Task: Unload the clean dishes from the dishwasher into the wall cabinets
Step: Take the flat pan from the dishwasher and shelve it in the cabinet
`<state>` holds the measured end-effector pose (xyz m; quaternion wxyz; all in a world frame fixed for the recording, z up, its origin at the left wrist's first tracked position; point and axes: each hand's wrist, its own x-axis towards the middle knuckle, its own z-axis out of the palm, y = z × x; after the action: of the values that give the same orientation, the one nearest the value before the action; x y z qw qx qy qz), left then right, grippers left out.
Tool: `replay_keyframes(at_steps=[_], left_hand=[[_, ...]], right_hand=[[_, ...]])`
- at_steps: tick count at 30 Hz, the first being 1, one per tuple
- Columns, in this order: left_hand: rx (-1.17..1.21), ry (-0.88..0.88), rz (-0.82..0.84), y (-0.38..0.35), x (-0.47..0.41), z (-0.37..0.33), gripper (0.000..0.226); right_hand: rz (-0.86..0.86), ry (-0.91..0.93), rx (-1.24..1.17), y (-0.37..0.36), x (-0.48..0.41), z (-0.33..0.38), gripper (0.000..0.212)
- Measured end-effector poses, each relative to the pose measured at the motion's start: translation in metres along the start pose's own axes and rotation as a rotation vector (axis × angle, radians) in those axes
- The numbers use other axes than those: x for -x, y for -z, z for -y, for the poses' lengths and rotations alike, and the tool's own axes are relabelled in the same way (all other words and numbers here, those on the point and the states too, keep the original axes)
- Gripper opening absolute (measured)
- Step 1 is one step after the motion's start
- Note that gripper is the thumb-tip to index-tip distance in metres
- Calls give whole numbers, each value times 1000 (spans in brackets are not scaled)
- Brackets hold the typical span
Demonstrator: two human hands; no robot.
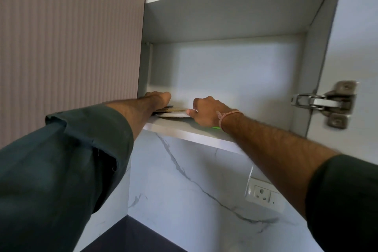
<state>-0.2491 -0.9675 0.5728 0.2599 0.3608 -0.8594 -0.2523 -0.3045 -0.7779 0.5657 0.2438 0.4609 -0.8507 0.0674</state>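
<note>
Plates (173, 113) flat on shelf (184, 129), between left hand (158, 98) and right hand (206, 111), both grips holding the stack's rims.

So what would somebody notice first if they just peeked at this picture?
Two arms in dark green sleeves reach up into an open wall cabinet. The left hand and right hand press on a small stack of plates at the front left of the bottom shelf. After that, the shiny metal hinge on the right and the pink thread bracelet on the right wrist stand out.
</note>
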Motion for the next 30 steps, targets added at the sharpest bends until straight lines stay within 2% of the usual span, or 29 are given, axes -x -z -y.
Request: replay_keyframes(at_steps=[3,6,11,15,20,22,24,27,30], left_hand=[[1,-29,-62,6,37,-6,34],[-61,-43,-112,7,88,-14,39],[37,-2,-163,-2,178,-23,48],[139,-102,-152,-19,273,-46,42],[453,-84,-72,-62,382,-88,49],[654,-44,6,-77,431,-111,54],[951,29,153,-92,477,-131,52],[1345,76,495,-102,534,-155,41],[1689,164,619,-99,578,-174,38]], right_hand=[[0,13,12,18,32,6,49],[-9,49,42,37,75,10,48],[-28,116,127,75,169,11,40],[-56,151,177,106,259,5,38],[-54,161,242,148,359,-6,37],[-56,153,255,167,395,-13,34],[-57,153,288,186,428,-19,29],[-99,164,403,212,472,-27,26],[-139,146,555,235,511,-35,29]])
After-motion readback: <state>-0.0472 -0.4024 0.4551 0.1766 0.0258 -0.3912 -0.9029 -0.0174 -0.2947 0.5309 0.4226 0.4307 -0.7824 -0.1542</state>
